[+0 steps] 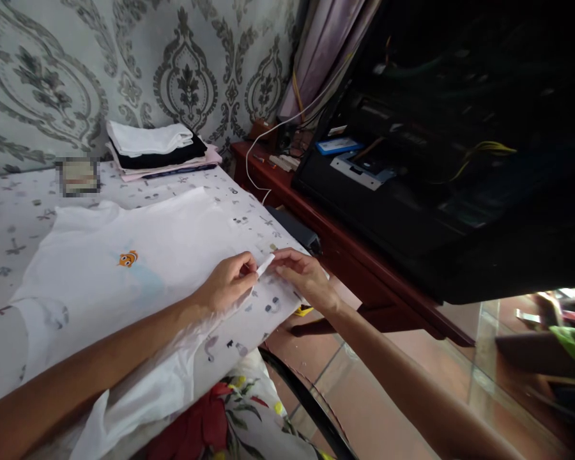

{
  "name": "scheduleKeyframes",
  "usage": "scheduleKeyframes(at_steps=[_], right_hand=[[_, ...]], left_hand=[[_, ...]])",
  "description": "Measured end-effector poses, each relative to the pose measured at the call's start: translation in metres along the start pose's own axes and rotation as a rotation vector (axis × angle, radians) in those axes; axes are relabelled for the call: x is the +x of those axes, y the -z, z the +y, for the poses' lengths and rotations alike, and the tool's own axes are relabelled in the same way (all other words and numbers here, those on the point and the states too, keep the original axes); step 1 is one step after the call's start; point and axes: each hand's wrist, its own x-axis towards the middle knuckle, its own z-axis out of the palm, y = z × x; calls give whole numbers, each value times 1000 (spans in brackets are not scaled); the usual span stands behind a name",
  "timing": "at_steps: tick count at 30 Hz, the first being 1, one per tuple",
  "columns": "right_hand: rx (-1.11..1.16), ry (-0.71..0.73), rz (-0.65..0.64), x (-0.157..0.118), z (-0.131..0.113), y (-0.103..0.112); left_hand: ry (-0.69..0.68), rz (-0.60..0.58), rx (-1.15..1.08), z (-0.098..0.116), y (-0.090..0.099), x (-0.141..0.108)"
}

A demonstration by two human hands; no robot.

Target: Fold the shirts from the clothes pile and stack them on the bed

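A white shirt [172, 236] with a small orange fish print lies spread over the patterned sheet, its near part hanging toward my lap. My left hand [230, 280] pinches the shirt's edge at its right end, thumb and forefinger together. Just to the right, my right hand [307, 276] has its fingers bent round the tip of the same edge, with the thumb beneath. A narrow fold of white cloth stands up between the two hands. My left forearm crosses over the near part of the shirt.
Folded clothes [156, 150] are stacked at the back by the patterned wall. Left of them is a blurred small item [79, 176]. A dark red desk [388, 281] bearing a large open black case [412, 211] stands on the right, with a white cable [247, 156] beside it.
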Motion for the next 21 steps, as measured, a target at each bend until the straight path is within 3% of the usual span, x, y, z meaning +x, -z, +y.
scheduleKeyframes(at_steps=[4, 11, 16, 21], right_hand=[[-91, -12, -11, 3, -3, -2], [-187, -4, -29, 3, -12, -3], [-216, 76, -31, 2, -17, -4], [-37, -59, -15, 6, -12, 3]], left_hand=[[-21, -9, 56, 1, 0, -1], [-188, 24, 188, -1, -3, -3], [-124, -24, 62, 1, 0, -2], [-29, -33, -66, -5, 6, 3]])
